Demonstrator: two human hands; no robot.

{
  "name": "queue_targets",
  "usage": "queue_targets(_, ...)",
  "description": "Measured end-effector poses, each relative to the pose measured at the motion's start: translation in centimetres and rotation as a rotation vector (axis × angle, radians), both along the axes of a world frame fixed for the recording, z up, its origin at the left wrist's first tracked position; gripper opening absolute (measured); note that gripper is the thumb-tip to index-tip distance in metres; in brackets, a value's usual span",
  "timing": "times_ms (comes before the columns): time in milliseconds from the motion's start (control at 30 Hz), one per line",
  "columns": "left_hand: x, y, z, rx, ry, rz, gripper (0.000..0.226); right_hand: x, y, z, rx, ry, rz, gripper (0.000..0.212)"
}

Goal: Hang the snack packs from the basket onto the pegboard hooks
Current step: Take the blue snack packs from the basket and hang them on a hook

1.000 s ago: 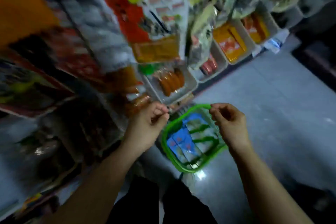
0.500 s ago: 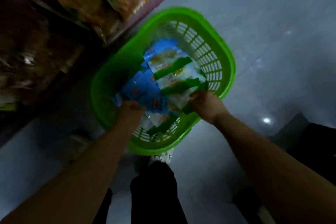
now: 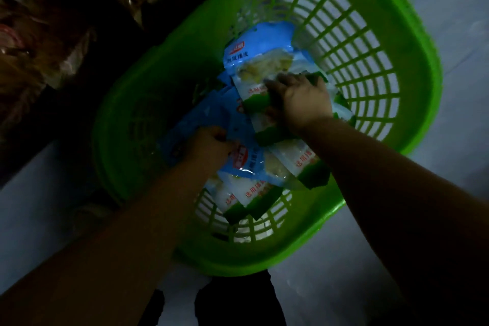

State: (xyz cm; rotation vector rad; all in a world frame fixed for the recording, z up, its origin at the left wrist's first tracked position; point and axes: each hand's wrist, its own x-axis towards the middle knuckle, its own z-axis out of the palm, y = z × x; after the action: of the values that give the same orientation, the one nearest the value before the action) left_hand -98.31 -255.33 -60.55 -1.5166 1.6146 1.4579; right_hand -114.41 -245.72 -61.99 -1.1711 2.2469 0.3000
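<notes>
A green slatted plastic basket [image 3: 412, 66] stands on the floor and fills most of the head view. Several snack packs lie in it, blue at the top and green at the bottom. My left hand [image 3: 211, 144] is down in the basket and grips a blue-topped pack [image 3: 195, 120] on the left side of the pile. My right hand [image 3: 304, 100] curls its fingers round the green-edged end of another snack pack [image 3: 262, 66] in the middle of the basket. More packs [image 3: 246, 196] lie loose under my forearms. The pegboard hooks are out of sight.
Dim packaged goods [image 3: 39, 42] hang or lie on the low shelving at the upper left, close to the basket's left rim. Pale grey floor [image 3: 455, 13] surrounds the basket on the right and below. My dark-clothed legs [image 3: 238, 299] are at the bottom edge.
My view dropped from the pegboard display to the basket and closed in. Both hands went from mid-air down into the basket and took hold of packs.
</notes>
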Motion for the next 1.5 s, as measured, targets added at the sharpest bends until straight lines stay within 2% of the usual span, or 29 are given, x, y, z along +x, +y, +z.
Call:
queue_targets(67, -0.1, -0.7, 0.4, -0.021, 0.006, 0.121, 0.023, 0.3, 0.7, 0.9, -0.044, 0.054, 0.052, 0.049)
queue_targets(167, 0.1, -2.4, 1.3, -0.049, 0.049, 0.327, 0.016, 0.6, 2.5, 3.0, -0.089, 0.037, 0.052, 0.038)
queue_targets(233, 0.6, -3.2, 1.9, -0.117, 0.034, 0.296, 0.018, 1.7, 4.1, 4.3, -0.122, -0.038, 0.059, 0.035)
queue_targets(300, 1.3, -3.5, 2.2, -0.167, 0.055, 0.319, 0.014, 3.5, 5.5, 5.6, -0.115, -0.203, 0.09, 0.037)
queue_targets(367, 2.0, -3.3, 2.2, -0.187, 0.072, 0.364, 0.016, 5.2, 6.1, 6.3, 0.002, -0.393, 0.037, 0.062)
queue_targets(433, 2.6, -2.9, 2.0, -0.186, 0.072, 0.391, 0.022, 5.6, 5.5, 5.9, 0.024, -0.485, -0.235, 0.092)
queue_targets(467, 2.9, -2.8, 1.9, -0.172, 0.071, 0.403, 0.024, 5.3, 4.8, 5.4, -0.012, -0.467, -0.378, 0.089)
queue_targets(533, 3.2, -2.6, 1.9, -0.141, 0.073, 0.407, 0.022, 4.5, 3.2, 3.9, -0.127, -0.273, -0.577, 0.06)
queue_targets(567, 3.4, -2.7, 1.9, -0.109, 0.077, 0.412, 0.018, 4.1, 2.5, 3.2, -0.156, -0.172, -0.653, 0.06)
queue_targets(600, 3.5, -2.8, 2.0, -0.069, 0.089, 0.428, 0.014, 3.9, 2.0, 2.6, -0.143, -0.112, -0.722, 0.076)
queue_targets(667, 3.7, -3.1, 2.3, -0.001, 0.114, 0.441, 0.008, 3.2, 1.4, 1.7, -0.123, -0.142, -0.85, 0.111)
queue_targets(733, 3.9, -3.3, 2.5, 0.03, 0.119, 0.43, 0.017, 2.5, 1.3, 1.2, -0.135, -0.182, -0.89, 0.126)
queue_targets(767, 3.9, -3.2, 2.6, 0.027, 0.124, 0.419, 0.021, 2.1, 1.6, 1.0, -0.138, -0.163, -0.894, 0.123)
queue_targets(833, 4.0, -3.0, 2.9, -0.013, 0.145, 0.382, 0.02, 1.5, 2.3, 1.4, -0.191, -0.172, -0.98, 0.09)
queue_targets(900, 4.2, -2.7, 3.7, -0.028, 0.146, 0.385, 0.025, 2.0, 3.2, 2.7, -0.377, -0.331, -1.179, 0.048)
queue_targets(933, 4.4, -2.5, 4.3, -0.027, 0.142, 0.385, 0.026, 2.5, 3.7, 3.8, -0.479, -0.416, -1.255, 0.036)
queue_targets(1000, 4.8, -1.9, 6.5, -0.038, 0.171, 0.361, 0.017, 4.0, 4.7, 7.1, -0.621, -0.54, -1.288, 0.025)
queue_targets(1067, 5.3, -1.1, 9.8, -0.071, 0.2, 0.34, 0.006, 6.2, 5.8, 11.1, -0.664, -0.626, -1.29, 0.013)
queue_targets(1100, 5.6, -0.7, 12.0, -0.103, 0.215, 0.328, 0.012, 7.4, 6.2, 13.6, -0.662, -0.634, -1.27, 0.008)
queue_targets(1167, 6.1, -0.4, 17.6, -0.168, 0.252, 0.3, 0.023, 9.3, 6.4, 19.1, -0.656, -0.622, -1.203, 0.02)
queue_targets(1267, 6.4, -0.7, 27.9, -0.268, 0.314, 0.276, 0.027, 10.6, 4.9, 28.8, -0.711, -0.682, -1.164, 0.024)
queue_targets(1400, 7.6, -2.3, 43.1, -0.373, 0.445, 0.312, 0.015, 9.7, 1.6, 43.0, -0.806, -0.699, -1.127, 0.011)
queue_targets(1500, 10.0, -3.5, 54.1, -0.521, 0.571, 0.351, 0.02, 9.3, -0.6, 53.8, -0.893, -0.708, -0.959, 0.007)
